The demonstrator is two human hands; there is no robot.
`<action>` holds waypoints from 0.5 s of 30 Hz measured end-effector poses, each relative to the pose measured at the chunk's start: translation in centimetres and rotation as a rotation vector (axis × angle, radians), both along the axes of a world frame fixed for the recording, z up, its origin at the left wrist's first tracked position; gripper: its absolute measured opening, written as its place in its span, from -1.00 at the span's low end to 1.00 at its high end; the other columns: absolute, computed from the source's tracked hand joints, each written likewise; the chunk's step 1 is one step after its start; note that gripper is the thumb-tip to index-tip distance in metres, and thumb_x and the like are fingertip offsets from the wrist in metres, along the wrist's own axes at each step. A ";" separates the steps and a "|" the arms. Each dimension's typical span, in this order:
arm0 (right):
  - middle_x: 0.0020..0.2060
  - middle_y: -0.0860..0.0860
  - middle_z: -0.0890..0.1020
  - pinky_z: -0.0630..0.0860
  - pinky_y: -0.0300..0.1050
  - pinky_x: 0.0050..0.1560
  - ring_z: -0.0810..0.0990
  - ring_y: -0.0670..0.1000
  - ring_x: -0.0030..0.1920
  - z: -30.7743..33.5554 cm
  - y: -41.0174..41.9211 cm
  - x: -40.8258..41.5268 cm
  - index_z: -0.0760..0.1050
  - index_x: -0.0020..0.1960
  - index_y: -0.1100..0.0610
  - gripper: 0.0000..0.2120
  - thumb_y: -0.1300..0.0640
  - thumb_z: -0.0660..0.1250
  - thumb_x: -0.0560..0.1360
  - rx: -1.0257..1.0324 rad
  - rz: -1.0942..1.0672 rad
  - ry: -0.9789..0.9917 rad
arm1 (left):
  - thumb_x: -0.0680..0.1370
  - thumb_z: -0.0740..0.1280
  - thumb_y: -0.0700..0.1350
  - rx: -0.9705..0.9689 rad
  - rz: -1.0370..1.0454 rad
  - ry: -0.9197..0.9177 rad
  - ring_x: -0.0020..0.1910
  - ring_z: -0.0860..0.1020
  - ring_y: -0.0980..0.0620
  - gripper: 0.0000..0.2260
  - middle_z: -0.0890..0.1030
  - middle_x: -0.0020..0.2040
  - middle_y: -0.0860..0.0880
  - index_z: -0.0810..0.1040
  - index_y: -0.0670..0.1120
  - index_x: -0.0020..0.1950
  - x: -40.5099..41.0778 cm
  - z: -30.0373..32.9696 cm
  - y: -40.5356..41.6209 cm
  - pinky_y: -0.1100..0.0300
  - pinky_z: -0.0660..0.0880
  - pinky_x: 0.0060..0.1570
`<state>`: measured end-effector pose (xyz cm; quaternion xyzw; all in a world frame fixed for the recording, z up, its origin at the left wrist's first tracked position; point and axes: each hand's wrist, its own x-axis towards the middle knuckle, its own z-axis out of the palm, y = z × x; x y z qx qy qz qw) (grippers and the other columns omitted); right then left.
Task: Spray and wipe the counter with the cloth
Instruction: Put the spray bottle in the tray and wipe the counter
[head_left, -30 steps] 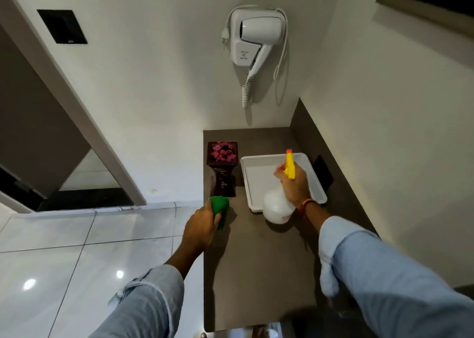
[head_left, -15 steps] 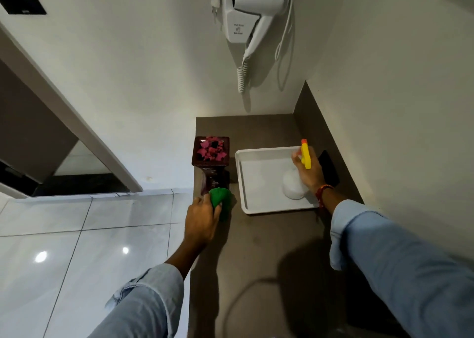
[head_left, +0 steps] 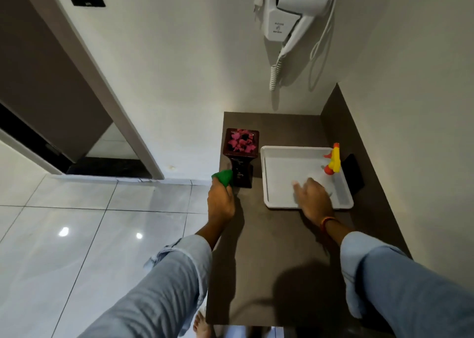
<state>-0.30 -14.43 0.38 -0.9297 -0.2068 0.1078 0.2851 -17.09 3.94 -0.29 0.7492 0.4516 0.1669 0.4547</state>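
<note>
A dark brown counter [head_left: 269, 248] runs away from me into the corner. My left hand [head_left: 220, 201] is closed on a green cloth [head_left: 223, 176] at the counter's left edge, right beside the vase. The spray bottle [head_left: 333, 163], white with a yellow and orange head, stands in the white tray [head_left: 282, 158] at its far right side. My right hand [head_left: 313, 199] hovers over the tray's near part, fingers spread, holding nothing, a short way from the bottle.
A dark red vase [head_left: 241, 155] with pink petals stands at the counter's left edge. A black object [head_left: 355, 171] leans against the right backsplash behind the tray. A white hair dryer [head_left: 292, 6] hangs on the wall above. Glossy floor tiles lie to the left.
My right hand set the spray bottle down in the tray, let go of it and drew back toward me. My left hand kept the cloth beside the vase.
</note>
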 end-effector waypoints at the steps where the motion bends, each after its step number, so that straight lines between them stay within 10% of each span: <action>1: -0.01 0.14 0.61 0.57 0.06 0.03 0.60 0.14 0.01 0.8 1.3 -0.6 0.47 0.05 0.15 -0.59 -0.21 0.19 0.56 -0.003 0.140 -0.028 | 0.68 0.17 -0.23 -0.027 0.046 -0.024 0.16 0.59 -0.15 -0.70 0.59 0.23 -0.19 0.33 -0.17 0.42 0.3 0.3 0.0 0.03 0.53 0.11; 5: 0.58 0.11 0.17 0.21 0.12 0.51 0.18 0.10 0.55 6.0 8.5 0.4 0.03 0.59 0.11 -0.17 -0.34 0.17 0.52 -0.008 0.477 -0.109 | 0.67 0.14 -0.21 -0.157 0.281 -0.100 0.18 0.55 -0.29 -0.71 0.54 0.24 -0.33 0.34 -0.32 0.36 2.0 1.7 0.2 -0.06 0.51 0.17; 11: 0.61 0.15 -0.18 -0.14 0.13 0.56 -0.18 0.11 0.61 10.3 14.6 4.9 -0.25 0.60 0.21 0.06 -0.33 0.27 0.46 -0.480 0.792 -0.121 | 0.74 0.00 0.02 -0.832 0.659 -0.617 0.47 0.41 -0.18 -0.54 0.40 0.50 -0.21 0.22 -0.18 0.59 6.1 5.6 -0.8 -0.04 0.29 0.53; 15: 0.61 0.16 -0.08 -0.06 0.13 0.56 -0.12 0.13 0.61 9.7 15.8 5.2 -0.17 0.61 0.20 0.02 -0.22 0.36 0.47 -0.467 0.816 -0.012 | 0.71 0.10 -0.14 -0.697 0.556 -0.461 0.42 0.41 -0.32 -0.57 0.39 0.46 -0.34 0.20 -0.31 0.54 7.3 4.7 -1.5 -0.10 0.38 0.42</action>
